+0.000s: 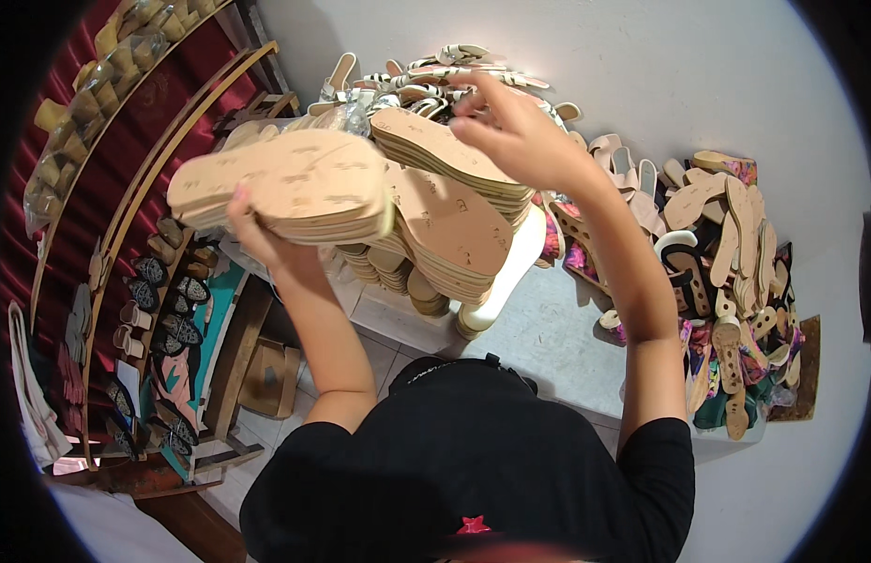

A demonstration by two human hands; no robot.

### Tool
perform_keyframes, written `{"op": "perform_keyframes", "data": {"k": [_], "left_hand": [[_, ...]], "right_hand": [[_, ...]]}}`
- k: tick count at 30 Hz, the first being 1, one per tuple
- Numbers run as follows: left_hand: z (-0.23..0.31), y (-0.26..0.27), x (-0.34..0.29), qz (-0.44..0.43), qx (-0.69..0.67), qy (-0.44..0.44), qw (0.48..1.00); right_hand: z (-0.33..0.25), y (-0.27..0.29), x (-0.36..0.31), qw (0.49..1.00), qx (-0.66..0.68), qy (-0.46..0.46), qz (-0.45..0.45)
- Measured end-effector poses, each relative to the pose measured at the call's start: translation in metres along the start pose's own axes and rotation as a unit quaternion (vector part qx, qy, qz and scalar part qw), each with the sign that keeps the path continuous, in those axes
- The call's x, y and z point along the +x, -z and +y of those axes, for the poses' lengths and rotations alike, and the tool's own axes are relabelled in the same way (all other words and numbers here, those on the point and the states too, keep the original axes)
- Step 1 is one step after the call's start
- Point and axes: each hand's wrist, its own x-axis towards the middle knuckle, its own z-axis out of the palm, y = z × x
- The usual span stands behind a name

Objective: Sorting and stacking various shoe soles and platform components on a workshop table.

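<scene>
My left hand [257, 230] is closed around a thick stack of tan shoe insoles [285, 178], thumb on top and fingers underneath, raised at the left of the table. Beyond it, my right hand [520, 136] hovers over another insole stack [435, 145], its fingers and thumb apart and nothing seen between them. A third stack of insoles [459, 225] lies nearer, between my two hands, with small dark marks on its top piece. Smaller piles of sole pieces [426, 293] sit below that stack at the table's near edge, partly hidden by it.
White-and-black sandals [435, 89] are heaped against the wall. To the right lies a large pile of loose soles and colourful shoe parts [726, 253] on the pale tabletop [548, 324]. Wooden racks [154, 169] with shoes and bagged heels line the left side. A cardboard box [268, 377] stands on the floor.
</scene>
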Motion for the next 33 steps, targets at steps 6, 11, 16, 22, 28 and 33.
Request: {"op": "perform_keyframes", "data": {"k": [6, 11, 16, 22, 28, 33], "left_hand": [[0.016, 0.035, 0.006, 0.097, -0.001, -0.011, 0.995], [0.006, 0.039, 0.002, 0.107, -0.004, 0.004, 0.994], [0.004, 0.039, -0.002, 0.092, -0.007, 0.006, 0.996], [-0.010, -0.002, -0.016, 0.119, 0.034, 0.033, 0.992], [-0.043, -0.019, -0.027, 0.037, 0.023, 0.046, 0.998], [-0.048, -0.052, -0.036, -0.014, -0.041, 0.019, 0.999]], "right_hand": [[0.002, -0.042, -0.051, 0.973, -0.217, -0.031, -0.073], [0.012, -0.063, -0.058, 0.975, -0.219, -0.024, -0.037], [0.010, -0.061, -0.058, 0.975, -0.216, -0.024, -0.053], [0.004, -0.037, -0.031, 0.963, -0.192, 0.174, 0.070], [-0.035, -0.026, 0.023, 0.966, -0.171, 0.185, -0.065], [-0.043, -0.021, 0.062, 0.946, -0.200, 0.102, -0.232]]}}
